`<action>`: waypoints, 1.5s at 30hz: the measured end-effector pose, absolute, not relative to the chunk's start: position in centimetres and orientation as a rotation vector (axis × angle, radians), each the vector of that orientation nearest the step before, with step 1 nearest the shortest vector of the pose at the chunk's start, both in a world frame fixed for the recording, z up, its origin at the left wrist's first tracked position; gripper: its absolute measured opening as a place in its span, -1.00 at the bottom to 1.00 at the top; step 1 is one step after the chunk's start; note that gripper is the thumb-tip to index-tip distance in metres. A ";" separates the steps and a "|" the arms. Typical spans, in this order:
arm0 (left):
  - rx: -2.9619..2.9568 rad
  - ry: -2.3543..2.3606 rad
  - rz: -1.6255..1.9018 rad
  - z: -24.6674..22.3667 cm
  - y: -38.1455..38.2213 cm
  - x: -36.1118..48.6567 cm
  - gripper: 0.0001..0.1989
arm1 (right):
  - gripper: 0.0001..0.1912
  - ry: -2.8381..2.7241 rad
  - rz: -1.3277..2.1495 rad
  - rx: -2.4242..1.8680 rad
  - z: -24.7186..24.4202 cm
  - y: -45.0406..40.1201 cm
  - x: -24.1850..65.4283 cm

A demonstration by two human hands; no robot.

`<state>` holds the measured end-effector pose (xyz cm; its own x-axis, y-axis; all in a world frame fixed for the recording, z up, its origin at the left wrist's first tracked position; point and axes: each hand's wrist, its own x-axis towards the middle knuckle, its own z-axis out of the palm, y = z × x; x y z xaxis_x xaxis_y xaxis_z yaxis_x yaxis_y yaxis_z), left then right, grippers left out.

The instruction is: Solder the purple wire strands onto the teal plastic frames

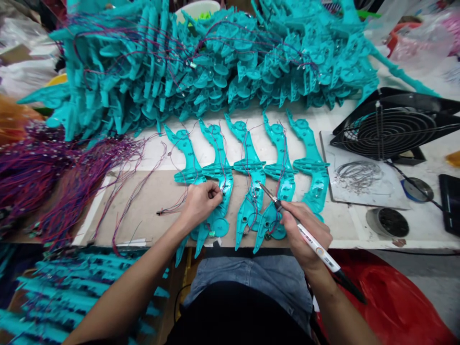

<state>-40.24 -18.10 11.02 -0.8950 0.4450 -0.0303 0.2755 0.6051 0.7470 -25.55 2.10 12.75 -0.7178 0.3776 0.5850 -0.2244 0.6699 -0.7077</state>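
Five curved turquoise plastic parts point(250, 165) lie side by side on the pale surface point(345, 235), right in front of the seated person, thin red and dark wires trailing over most of them. The right hand point(307, 227) is clamped round a white, pen-shaped soldering iron with a black tail point(312, 247), its metal tip down at the middle part; whether it touches, I can't tell from here. The left hand point(203, 201) is over the second part from the left, thumb and fingertips drawn together, though I can't make out whether a wire is pinched between them. A few loose wires lie to the left on a flat beige board point(140, 206), and beyond them spreads a big tangled heap of purple and red wires point(86, 187). Behind the row rises a tall pile of matching turquoise plastic pieces point(223, 67). Over on the right I see a black fan with a round wire grille point(395, 122), a loose coil of thin grey wire point(359, 175) near it, and a round pot with dark contents point(388, 223). Below the edge there sits a shiny red plastic bag point(388, 297).
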 end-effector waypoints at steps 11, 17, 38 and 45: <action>0.708 2.651 0.959 11.5 -18.3 -40.2 -0.89 | -0.74 -2.154 0.992 -0.177 12.8 3.6 -24.1; 0.624 2.674 0.982 11.2 -18.2 -39.9 -0.90 | -0.70 -2.115 0.999 -0.143 12.5 4.0 -24.0; 0.590 2.682 1.033 11.0 -18.2 -39.9 -0.88 | -0.74 -2.153 1.141 0.010 12.9 2.4 -24.3; 0.580 2.701 1.056 11.1 -18.0 -39.7 -0.90 | -0.73 -2.151 1.215 0.073 12.6 1.0 -25.1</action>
